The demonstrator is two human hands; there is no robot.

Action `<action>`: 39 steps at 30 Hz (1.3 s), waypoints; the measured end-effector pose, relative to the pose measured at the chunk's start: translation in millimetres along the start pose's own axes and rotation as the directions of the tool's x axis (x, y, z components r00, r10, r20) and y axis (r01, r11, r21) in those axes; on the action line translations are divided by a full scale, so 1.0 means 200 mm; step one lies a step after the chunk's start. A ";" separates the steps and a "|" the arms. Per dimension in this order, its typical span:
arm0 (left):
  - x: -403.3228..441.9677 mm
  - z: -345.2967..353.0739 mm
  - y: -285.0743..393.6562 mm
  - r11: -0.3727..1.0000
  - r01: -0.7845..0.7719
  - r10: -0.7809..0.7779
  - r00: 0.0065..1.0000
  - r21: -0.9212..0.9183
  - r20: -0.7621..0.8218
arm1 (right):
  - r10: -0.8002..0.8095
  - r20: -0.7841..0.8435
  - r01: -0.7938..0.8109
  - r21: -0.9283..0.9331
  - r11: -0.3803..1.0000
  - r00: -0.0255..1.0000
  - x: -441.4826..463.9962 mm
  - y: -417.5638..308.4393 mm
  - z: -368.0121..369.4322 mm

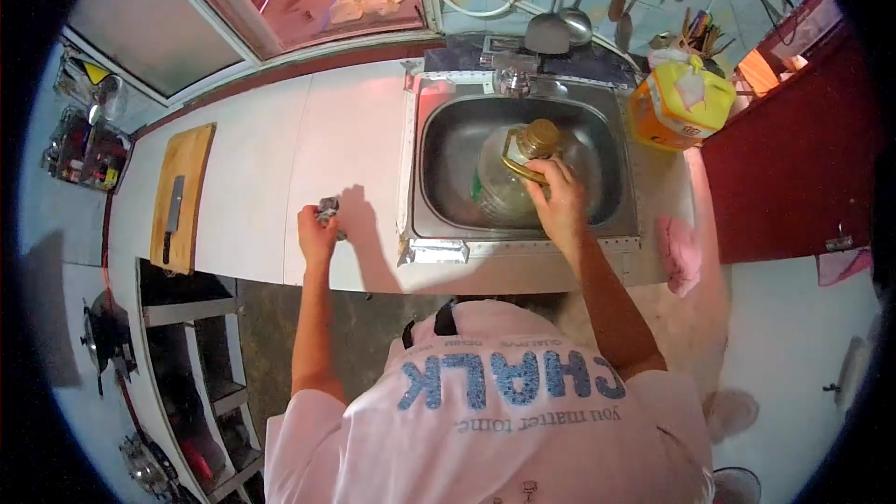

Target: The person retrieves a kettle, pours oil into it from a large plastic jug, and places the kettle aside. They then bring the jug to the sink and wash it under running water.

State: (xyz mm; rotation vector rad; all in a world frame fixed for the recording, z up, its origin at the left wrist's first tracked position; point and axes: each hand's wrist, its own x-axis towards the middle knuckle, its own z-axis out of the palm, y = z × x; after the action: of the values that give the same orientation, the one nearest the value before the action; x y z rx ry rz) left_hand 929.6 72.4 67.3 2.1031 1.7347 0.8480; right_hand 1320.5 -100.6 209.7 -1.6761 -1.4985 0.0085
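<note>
A large clear plastic jug (pixel 497 177) with a brown cap stands in the steel sink (pixel 431 145), tilted a little. My right hand (pixel 563 201) is closed around its yellowish handle (pixel 516 161). Over the white counter to the left of the sink, my left hand (pixel 317 238) pinches a small crumpled grey wad (pixel 327 209); whether it is cloth or a scouring pad I cannot make out. The faucet (pixel 511 80) is at the sink's back edge, behind the jug.
On the counter's left end, a knife (pixel 175 205) lies on a wooden cutting board (pixel 190 168). A yellow container (pixel 681 105) stands right of the sink, near a pink cloth (pixel 679 254). Ladles (pixel 577 26) and other utensils hang on the tiled wall. Open shelves (pixel 201 364) are below left.
</note>
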 end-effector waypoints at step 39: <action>0.11 0.13 1.88 0.972 -0.095 0.079 0.994 0.214 0.082 | -0.394 0.158 0.345 0.264 0.901 0.906 0.04 0.30 0.07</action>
State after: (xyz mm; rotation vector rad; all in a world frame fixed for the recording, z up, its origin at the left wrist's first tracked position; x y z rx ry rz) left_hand 1246.3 8.3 264.0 2.3340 1.7801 0.6183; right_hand 1362.9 -79.2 170.4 -1.2124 -1.8812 0.1508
